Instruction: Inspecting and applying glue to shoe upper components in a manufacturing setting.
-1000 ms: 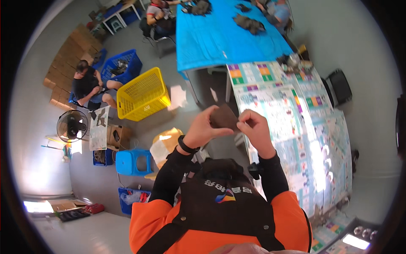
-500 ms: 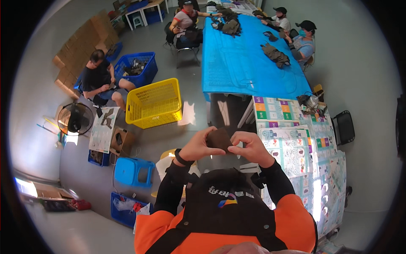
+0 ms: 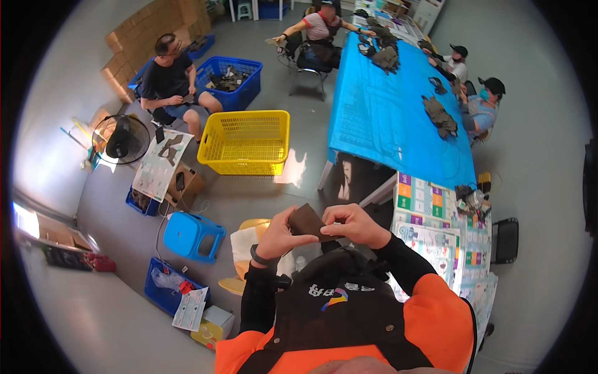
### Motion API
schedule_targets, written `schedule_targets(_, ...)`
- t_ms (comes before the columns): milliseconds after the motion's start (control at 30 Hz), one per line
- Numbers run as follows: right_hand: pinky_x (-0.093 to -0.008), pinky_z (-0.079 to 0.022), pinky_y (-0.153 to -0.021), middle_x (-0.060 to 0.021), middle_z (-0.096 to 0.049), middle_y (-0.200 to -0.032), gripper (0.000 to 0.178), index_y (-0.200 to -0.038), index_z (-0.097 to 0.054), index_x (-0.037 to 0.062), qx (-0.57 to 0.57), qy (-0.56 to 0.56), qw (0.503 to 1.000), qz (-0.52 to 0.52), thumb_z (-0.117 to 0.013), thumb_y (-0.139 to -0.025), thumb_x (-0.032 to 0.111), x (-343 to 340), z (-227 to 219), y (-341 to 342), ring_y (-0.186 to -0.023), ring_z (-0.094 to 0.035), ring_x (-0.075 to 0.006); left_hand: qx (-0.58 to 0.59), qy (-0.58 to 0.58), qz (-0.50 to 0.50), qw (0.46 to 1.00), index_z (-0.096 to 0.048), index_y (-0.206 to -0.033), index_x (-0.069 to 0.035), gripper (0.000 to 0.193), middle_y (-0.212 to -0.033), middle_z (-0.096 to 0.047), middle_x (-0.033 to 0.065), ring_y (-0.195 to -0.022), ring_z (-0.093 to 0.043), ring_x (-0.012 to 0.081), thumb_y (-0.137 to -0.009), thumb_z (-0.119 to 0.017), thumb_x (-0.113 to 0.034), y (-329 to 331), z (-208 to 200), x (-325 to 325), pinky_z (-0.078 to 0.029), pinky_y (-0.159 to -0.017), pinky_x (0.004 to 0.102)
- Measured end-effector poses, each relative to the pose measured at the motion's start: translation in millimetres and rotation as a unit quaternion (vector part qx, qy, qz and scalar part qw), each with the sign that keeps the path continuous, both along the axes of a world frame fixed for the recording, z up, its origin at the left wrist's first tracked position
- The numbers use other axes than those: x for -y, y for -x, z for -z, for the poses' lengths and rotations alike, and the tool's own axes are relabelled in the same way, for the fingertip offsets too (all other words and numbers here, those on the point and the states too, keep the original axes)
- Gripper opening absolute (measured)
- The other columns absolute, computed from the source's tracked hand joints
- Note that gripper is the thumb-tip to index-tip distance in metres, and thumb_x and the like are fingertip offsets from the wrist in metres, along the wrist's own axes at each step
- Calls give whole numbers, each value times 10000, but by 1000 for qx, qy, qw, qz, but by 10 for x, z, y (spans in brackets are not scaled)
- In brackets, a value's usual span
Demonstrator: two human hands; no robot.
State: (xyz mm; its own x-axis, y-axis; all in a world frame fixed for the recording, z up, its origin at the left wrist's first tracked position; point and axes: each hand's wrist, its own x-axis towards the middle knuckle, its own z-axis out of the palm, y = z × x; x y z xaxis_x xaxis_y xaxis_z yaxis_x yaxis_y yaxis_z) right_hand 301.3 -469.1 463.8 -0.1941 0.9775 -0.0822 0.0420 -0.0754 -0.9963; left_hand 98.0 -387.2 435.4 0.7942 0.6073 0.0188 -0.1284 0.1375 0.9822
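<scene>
Head view shows a flat brown piece (image 3: pixel 304 221) held in the air in front of the dark apron (image 3: pixel 364 321), left of the printed sheets (image 3: pixel 430 246). The left hand (image 3: pixel 276 238) supports it from the left, thumb across the near side and fingers behind, probably to keep it flat and steady. The right hand (image 3: pixel 356 225) pinches its right end between thumb and bent forefinger, a grip that seems suited to careful handling of an edge. Dark pieces (image 3: pixel 440 116) lie heaped on the blue surface (image 3: pixel 392 131), perhaps to be within reach of the person in blue (image 3: pixel 478 118). Both arms are bent at the elbow, wrists turned inward, so the hands almost meet.
</scene>
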Motion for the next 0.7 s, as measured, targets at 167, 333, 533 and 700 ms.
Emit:
schedule_targets(167,-260,-421,-671,-44,-606,-767,152,-775,-629,3,69,-71,992,-74,-682,-811,142,-369,84,-147,-739,-552,-122,-52,-34,-95,993,-540,-1036,-17,483,-902,-603,15,-818,-548,59,-654,-823,-105,0,95,-98,-467,-716,240)
schedule_targets(333,-271,-428,-648,-51,-607,-746,160,-755,-612,9,66,-132,984,-104,-688,-798,142,-723,139,-585,-698,-555,-144,-70,-49,-117,989,-562,-951,-32,414,-843,-611,6,-779,-551,59,-645,-826,-119,-418,42,-331,-464,-704,238)
schedule_targets(533,-296,-426,-629,-73,-590,-727,159,-737,-589,16,113,-185,974,-72,-683,-785,135,-886,126,-1286,-672,-552,-189,-105,-65,-70,990,-570,-972,-30,419,-856,-622,10,-787,-560,64,-657,-825,-136,-1137,60,-668,-466,-703,239)
schedule_targets(700,-323,-426,-639,-92,-570,-748,178,-734,-578,17,145,-203,968,-27,-691,-780,146,-945,126,-1786,-712,-557,-235,-110,-43,-27,993,-571,-1007,-11,449,-855,-624,25,-796,-566,81,-666,-824,-158,-1684,-39,-849,-468,-709,250)
